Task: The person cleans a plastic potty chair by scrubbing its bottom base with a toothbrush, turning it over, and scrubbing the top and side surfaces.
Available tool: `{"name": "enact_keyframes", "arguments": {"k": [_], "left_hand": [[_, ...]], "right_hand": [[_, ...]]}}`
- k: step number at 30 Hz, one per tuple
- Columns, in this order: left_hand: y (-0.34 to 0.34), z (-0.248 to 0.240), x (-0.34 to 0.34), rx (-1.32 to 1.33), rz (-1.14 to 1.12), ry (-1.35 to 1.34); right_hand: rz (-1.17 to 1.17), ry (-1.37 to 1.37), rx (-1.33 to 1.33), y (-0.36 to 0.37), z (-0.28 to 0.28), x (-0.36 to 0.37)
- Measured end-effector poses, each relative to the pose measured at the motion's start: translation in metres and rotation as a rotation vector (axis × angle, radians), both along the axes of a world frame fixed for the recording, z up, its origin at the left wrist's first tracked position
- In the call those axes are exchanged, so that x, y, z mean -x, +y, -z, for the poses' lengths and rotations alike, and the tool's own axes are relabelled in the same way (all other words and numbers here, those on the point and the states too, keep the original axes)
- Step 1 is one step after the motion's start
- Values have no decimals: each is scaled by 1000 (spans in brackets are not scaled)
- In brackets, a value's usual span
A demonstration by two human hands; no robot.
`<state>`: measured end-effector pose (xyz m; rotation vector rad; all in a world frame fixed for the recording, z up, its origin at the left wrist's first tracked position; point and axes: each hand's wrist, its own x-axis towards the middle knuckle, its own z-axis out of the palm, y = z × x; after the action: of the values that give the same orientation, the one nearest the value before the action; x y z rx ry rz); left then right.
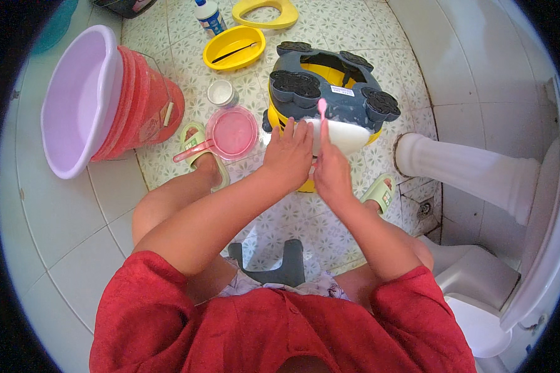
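Note:
A yellow and dark-grey child's potty seat (298,110) lies overturned on the floor in front of me, its black flower-shaped feet facing up. Wet, soapy-looking streaks show on its grey underside near a white curved part (348,135). My left hand (289,152) rests with fingers stretched out against the potty's near left side. In my right hand (333,174) is a pink toothbrush (322,109), its head up at the grey base. My right fingers are wrapped round its handle and partly hidden.
At left stand a red bucket (158,105) and a lilac basin (74,112). Near it are a pink dipper (233,132) and a white cup (221,93). Beyond lie a yellow tray (246,57), a bottle (210,17) and a yellow ring seat (283,15). A white pedestal (466,165) stands right.

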<state>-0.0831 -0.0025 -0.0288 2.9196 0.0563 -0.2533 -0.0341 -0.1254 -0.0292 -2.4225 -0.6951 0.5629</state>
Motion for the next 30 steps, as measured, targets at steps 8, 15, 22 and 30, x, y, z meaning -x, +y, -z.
{"name": "enact_keyframes", "arguments": {"k": [8,15,22,30], "left_hand": [[-1,-10,-4,63,-38,54],[-5,0,-10,40,4,-137],[5,-9,-13,100,-14,-120],[5,-15,-25,106,12,-100]], "right_hand": [[148,27,-88,1,4,5],[71,-149,13,14,-16,-39],[-6,-8,197,17,-52,-49],[-119,-7,221,36,-65,-84]]}}
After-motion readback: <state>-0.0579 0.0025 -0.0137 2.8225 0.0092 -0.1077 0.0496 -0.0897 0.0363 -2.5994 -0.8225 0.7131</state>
